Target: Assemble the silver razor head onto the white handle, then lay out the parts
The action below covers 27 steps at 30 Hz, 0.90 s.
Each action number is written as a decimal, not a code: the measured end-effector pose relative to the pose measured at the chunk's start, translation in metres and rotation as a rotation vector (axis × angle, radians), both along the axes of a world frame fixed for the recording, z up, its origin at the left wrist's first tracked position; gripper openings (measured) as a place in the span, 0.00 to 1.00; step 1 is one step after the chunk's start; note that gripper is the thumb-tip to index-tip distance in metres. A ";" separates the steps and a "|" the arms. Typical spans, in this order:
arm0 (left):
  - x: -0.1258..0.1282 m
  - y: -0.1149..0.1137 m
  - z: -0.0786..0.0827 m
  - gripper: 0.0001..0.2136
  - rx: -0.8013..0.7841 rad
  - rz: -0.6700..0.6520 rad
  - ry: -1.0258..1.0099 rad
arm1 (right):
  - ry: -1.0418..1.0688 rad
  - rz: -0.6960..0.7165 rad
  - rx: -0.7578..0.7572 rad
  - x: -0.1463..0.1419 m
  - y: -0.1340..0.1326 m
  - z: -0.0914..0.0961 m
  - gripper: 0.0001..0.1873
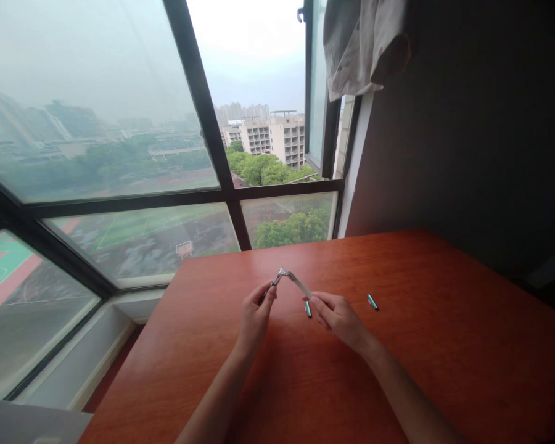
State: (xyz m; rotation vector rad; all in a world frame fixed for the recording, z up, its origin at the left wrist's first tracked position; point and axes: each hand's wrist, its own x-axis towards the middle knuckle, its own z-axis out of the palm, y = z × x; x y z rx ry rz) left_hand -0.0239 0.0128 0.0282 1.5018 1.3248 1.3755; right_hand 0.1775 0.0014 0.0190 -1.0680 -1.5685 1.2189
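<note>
Above the middle of the table my left hand (255, 311) is closed around a slim dark handle with a silver tip (276, 280), which looks like a razor handle. My right hand (338, 316) pinches the lower end of a silver razor-like handle (300, 285). The upper ends of both pieces meet or nearly meet in a peak; whether they touch I cannot tell. Just beside the right fingers lies a small green-and-black piece (308, 309), like a razor cartridge. A similar green-and-black piece (372, 301) rests farther right.
The reddish-brown wooden table (189, 345) reaches to the window frame (234, 194). One window pane (318, 86) stands ajar, with a pale cloth (363, 49) hanging in front of it. A dark wall (453, 135) borders the right side.
</note>
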 end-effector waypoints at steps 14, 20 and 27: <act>0.005 0.000 -0.005 0.14 0.088 -0.046 0.100 | 0.010 -0.030 0.008 0.001 0.001 0.001 0.25; 0.000 0.001 -0.006 0.15 0.080 0.020 0.087 | -0.063 -0.046 0.059 0.002 0.001 -0.001 0.24; 0.004 0.001 -0.007 0.14 0.087 -0.061 0.102 | -0.071 -0.069 0.084 0.001 0.001 0.001 0.23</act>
